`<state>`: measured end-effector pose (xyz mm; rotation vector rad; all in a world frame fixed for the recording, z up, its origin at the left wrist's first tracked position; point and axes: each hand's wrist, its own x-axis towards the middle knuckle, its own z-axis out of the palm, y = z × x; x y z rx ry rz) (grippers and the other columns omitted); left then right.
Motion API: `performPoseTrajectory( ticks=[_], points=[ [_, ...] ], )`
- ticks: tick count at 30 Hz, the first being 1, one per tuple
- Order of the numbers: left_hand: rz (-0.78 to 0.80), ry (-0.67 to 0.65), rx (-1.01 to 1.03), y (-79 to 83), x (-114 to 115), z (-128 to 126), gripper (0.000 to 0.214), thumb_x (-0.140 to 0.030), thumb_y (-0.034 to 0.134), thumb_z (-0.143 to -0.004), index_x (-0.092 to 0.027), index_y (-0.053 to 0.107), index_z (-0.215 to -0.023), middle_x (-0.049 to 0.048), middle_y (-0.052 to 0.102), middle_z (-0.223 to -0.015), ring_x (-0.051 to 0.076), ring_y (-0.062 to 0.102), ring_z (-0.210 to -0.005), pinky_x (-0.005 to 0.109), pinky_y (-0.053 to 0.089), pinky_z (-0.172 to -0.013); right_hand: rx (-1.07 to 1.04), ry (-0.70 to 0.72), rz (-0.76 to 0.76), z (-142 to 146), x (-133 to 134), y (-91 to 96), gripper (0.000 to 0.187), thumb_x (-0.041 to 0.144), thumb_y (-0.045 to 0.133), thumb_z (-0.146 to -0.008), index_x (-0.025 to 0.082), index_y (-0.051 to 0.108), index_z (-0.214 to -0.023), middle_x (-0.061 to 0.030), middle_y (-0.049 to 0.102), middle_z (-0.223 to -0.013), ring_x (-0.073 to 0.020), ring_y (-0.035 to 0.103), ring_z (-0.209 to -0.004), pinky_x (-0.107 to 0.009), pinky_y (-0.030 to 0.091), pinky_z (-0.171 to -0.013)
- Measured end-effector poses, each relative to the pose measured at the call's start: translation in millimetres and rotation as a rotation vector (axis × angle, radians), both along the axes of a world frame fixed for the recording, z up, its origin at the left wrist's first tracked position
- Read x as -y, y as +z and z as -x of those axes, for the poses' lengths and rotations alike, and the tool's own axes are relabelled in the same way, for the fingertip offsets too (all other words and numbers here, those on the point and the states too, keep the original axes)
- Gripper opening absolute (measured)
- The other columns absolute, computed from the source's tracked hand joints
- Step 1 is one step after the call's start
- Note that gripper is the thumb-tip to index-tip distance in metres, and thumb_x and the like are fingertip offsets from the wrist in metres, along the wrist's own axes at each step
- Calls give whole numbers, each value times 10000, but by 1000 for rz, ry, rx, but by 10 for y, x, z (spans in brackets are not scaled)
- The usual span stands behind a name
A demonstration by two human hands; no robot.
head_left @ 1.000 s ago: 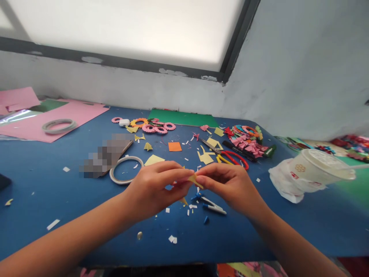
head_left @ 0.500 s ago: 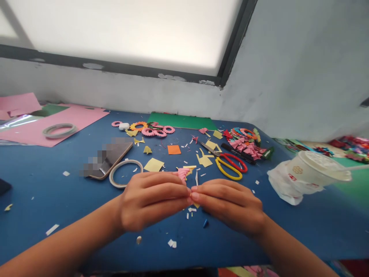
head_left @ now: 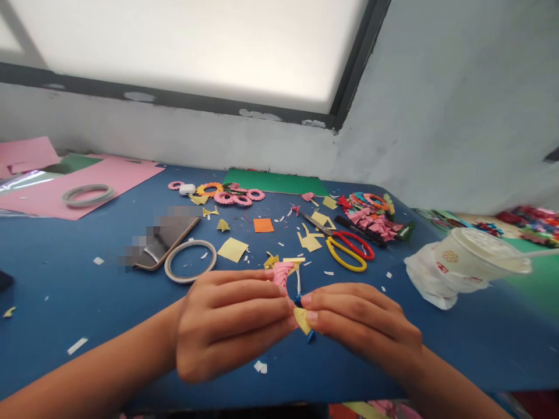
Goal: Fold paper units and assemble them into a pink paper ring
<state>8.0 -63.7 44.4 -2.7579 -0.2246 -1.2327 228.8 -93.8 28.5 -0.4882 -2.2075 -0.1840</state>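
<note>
My left hand (head_left: 233, 323) is closed round a pink pleated paper chain (head_left: 283, 274), whose ridged, curved end shows above the fingers. The rest of the chain is hidden behind the hand. Thumb and fingertips of my right hand (head_left: 364, 326) pinch a small yellow folded paper piece (head_left: 301, 320), which also touches the left fingertips. A small blue cone-shaped bit (head_left: 311, 336) lies just below it. Beyond the hands are loose yellow paper scraps (head_left: 271, 260) and a yellow paper square (head_left: 233, 249).
Scissors (head_left: 347, 247) with red and yellow handles lie open behind my right hand. A lidded cup (head_left: 463, 262) stands at the right. On the left are a tape roll (head_left: 169, 265), a phone (head_left: 168, 235) and pink sheets (head_left: 126, 180). Paper rings (head_left: 225, 199) lie farther back.
Both hands have come lower and their fingertips have moved slightly apart. The yellow folded piece and more of the pink chain now show between and above the fingers.
</note>
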Motion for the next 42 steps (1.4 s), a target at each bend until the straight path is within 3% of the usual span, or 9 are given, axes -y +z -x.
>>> performPoseTrajectory(
  ticks=[12,17,24,27,30,33,36,38,42],
  points=[
    [55,38,82,-62,31,-32,325,-163,353,-939,-241,662,-1003,-16,724,-869,120,645,-911,219,482,-922,-178,85,-3,112,-190,-71,115,75,577,-825,143,663,-862,-37,701,-811,-106,635,-782,-230,548,-706],
    [111,102,92,-49,78,-55,341,-186,333,-951,-290,655,-997,-33,722,-872,129,655,-888,255,516,-874,-200,104,29,116,-188,-54,109,102,536,-855,129,631,-901,-59,711,-804,-122,649,-747,-273,540,-680],
    [57,64,92,-101,9,-29,368,-179,300,-957,-248,660,-934,-12,721,-862,124,644,-900,252,498,-890,-161,20,-61,91,-165,-71,132,93,556,-840,164,653,-893,-29,720,-840,-116,645,-769,-274,517,-739],
    [44,-2,79,-116,-81,-38,260,-148,394,-923,-193,650,-939,21,712,-889,137,636,-906,256,510,-865,-182,-3,-31,105,-180,-89,159,87,573,-824,189,655,-914,-18,718,-858,-122,642,-769,-280,511,-738],
    [208,-10,149,-123,-171,-95,101,-115,569,-828,-160,648,-873,34,696,-834,131,646,-802,220,538,-752,-249,-63,138,124,-213,-96,183,96,589,-811,203,647,-948,-22,710,-890,-134,640,-796,-277,511,-731],
    [594,76,266,-133,-228,-163,97,-132,653,-767,-187,643,-846,-6,672,-788,94,646,-650,171,542,-613,-287,-168,378,132,-249,-94,136,130,572,-823,192,649,-916,-19,702,-864,-126,640,-793,-240,503,-724],
    [938,62,254,-134,-257,-198,80,-176,631,-789,-195,656,-863,-17,651,-775,85,643,-547,164,531,-519,-280,-202,512,132,-271,-92,97,161,553,-826,175,646,-844,-6,686,-796,-111,629,-739,-212,485,-685],
    [1027,46,211,-123,-269,-201,71,-189,610,-804,-191,674,-834,-14,639,-757,89,640,-526,165,512,-482,-252,-189,581,130,-277,-90,117,172,526,-834,170,642,-819,-2,670,-771,-108,615,-713,-214,472,-668],
    [1001,90,120,-83,-278,-187,102,-180,599,-802,-195,700,-797,-9,647,-716,89,620,-554,165,479,-487,-165,-129,754,120,-287,-85,187,199,464,-864,173,644,-820,5,650,-739,-107,592,-680,-220,452,-631]
  ],
)
